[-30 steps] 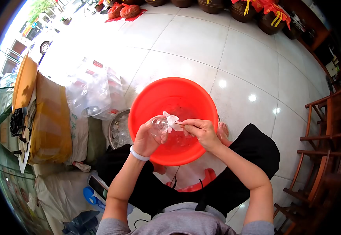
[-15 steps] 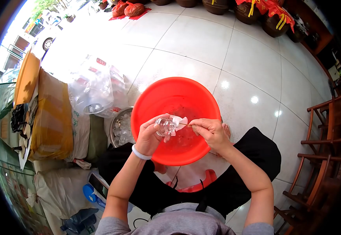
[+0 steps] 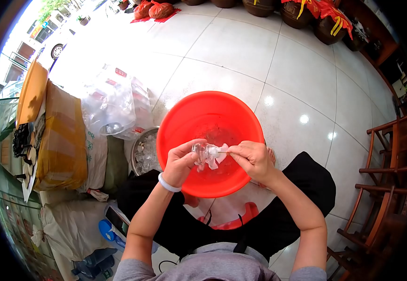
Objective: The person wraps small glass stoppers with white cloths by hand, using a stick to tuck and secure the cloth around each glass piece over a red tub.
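My left hand (image 3: 181, 161) is closed around a small clear glass bottle (image 3: 199, 151), its mouth turned to the right, above the red basin (image 3: 175, 122). Between thumb and fingers, my right hand (image 3: 250, 158) pinches a thin brown stick (image 3: 223, 151). A piece of thin white tissue or cloth (image 3: 222, 157) sits around the stick at the bottle's mouth; how far it reaches inside I cannot tell. Dark specks and some water-like shine show low in the basin. Beside its left rim stands a metal bowl (image 3: 138, 171) with several clear glass pieces in it.
Left of the basin lie clear plastic bags (image 3: 112, 105) and a taped cardboard box (image 3: 62, 140). Wooden chairs (image 3: 381, 187) line the right side. Dark jars (image 3: 259, 7) stand at the far wall. A red plastic stool (image 3: 234, 225) is under me.
The bottle in my left hand has turned, its mouth now facing right and a little down. The white tissue has shifted slightly right with the stick. Both hands keep their hold.
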Tool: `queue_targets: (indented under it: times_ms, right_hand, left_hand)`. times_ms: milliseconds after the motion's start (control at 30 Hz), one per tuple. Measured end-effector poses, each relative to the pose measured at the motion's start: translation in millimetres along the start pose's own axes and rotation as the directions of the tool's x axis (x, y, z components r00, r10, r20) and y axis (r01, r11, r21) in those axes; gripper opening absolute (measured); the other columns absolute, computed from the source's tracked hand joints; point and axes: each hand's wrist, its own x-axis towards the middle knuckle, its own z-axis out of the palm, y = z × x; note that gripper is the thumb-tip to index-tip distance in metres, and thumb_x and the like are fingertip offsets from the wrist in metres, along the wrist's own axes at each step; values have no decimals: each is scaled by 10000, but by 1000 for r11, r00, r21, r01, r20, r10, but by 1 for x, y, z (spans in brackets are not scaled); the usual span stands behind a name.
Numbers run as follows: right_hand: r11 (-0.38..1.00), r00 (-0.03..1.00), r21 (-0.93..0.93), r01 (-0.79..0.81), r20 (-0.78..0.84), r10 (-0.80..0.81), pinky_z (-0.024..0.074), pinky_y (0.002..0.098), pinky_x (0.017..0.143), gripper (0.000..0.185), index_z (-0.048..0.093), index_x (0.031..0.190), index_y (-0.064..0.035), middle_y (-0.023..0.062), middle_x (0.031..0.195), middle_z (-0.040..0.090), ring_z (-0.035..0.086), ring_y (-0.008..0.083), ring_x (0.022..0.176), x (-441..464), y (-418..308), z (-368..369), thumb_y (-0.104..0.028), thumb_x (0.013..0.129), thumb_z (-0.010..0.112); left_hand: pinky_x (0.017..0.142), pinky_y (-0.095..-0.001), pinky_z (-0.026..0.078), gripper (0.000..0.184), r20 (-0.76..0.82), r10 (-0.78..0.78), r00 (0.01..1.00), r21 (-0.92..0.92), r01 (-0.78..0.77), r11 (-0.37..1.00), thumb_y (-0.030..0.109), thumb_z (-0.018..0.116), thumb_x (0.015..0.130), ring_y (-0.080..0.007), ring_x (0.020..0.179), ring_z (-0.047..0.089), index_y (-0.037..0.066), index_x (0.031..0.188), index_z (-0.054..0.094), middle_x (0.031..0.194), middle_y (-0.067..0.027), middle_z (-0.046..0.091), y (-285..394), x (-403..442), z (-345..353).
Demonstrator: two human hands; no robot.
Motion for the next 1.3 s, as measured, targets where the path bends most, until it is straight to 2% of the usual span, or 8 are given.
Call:
queue_targets:
  times_ms: [533, 600, 800, 900, 933, 1000, 1100, 1300]
  right_hand:
    - [986, 993, 133, -99, 83, 89, 467, 304, 592, 124, 639, 872, 14, 104, 763, 638, 603, 206, 648, -10, 6, 9, 12, 772, 566]
    - [802, 889, 384, -457, 207, 408, 446, 264, 592, 101, 638, 868, 28, 57, 713, 614, 563, 135, 629, -9, -1, 6, -26, 825, 565]
    - [47, 719, 832, -553, 447, 532, 408, 225, 654, 151, 614, 932, 55, 51, 772, 602, 483, 107, 656, -18, 18, 22, -57, 855, 549]
    - [-12, 708, 825, -564, 491, 507, 414, 224, 652, 161, 611, 953, 39, 37, 777, 602, 505, 110, 664, -21, 25, 28, -84, 860, 564]
    - [-13, 706, 825, -566, 493, 508, 414, 224, 652, 161, 611, 953, 39, 37, 777, 602, 505, 110, 664, -18, 23, 27, -84, 860, 564]
    - [593, 830, 621, -513, 181, 528, 453, 239, 637, 116, 625, 903, 26, 39, 754, 604, 572, 123, 698, -8, 14, 21, -55, 822, 610]
    - [923, 945, 235, -306, -45, 324, 462, 247, 625, 88, 627, 868, 18, 62, 749, 611, 587, 129, 712, -3, 0, 9, -8, 785, 628]
    - [933, 962, 252, -255, -33, 272, 441, 227, 596, 67, 629, 834, 33, 75, 714, 596, 565, 112, 661, -4, -2, 9, 5, 773, 622]
  left_hand:
    - [685, -247, 483, 491, 161, -55, 985, 235, 16, 972, 147, 650, 810, -132, 812, 587, -27, 1232, 469, 979, -83, 606, 0, -5, 2]
    - [802, -284, 473, 521, 230, 18, 973, 182, -61, 981, 93, 646, 804, -171, 965, 562, -24, 1264, 431, 1092, -94, 553, 1, -5, 4]
    - [913, -338, 432, 553, 289, 127, 949, 176, -183, 967, 30, 627, 804, -209, 1094, 503, -9, 1301, 386, 1216, -109, 464, 2, -2, 7]
    - [874, -322, 456, 552, 265, 126, 956, 216, -187, 958, 43, 628, 808, -210, 1073, 519, -5, 1302, 387, 1190, -114, 498, 0, -2, 3]
    - [874, -322, 456, 552, 264, 125, 956, 215, -185, 959, 43, 628, 808, -210, 1073, 519, -5, 1302, 387, 1190, -114, 498, 0, -3, 3]
    - [808, -294, 482, 538, 162, 64, 985, 216, -99, 971, 44, 626, 811, -198, 1006, 555, -11, 1294, 397, 1156, -125, 535, -1, -5, 2]
    - [751, -269, 493, 522, 134, 96, 986, 185, -120, 975, 38, 622, 811, -179, 933, 578, -21, 1284, 409, 1133, -133, 558, -3, -3, 1]
    - [759, -276, 489, 523, 143, 88, 986, 160, -111, 981, 31, 623, 805, -173, 928, 576, -23, 1281, 414, 1151, -128, 543, -4, -3, 2]
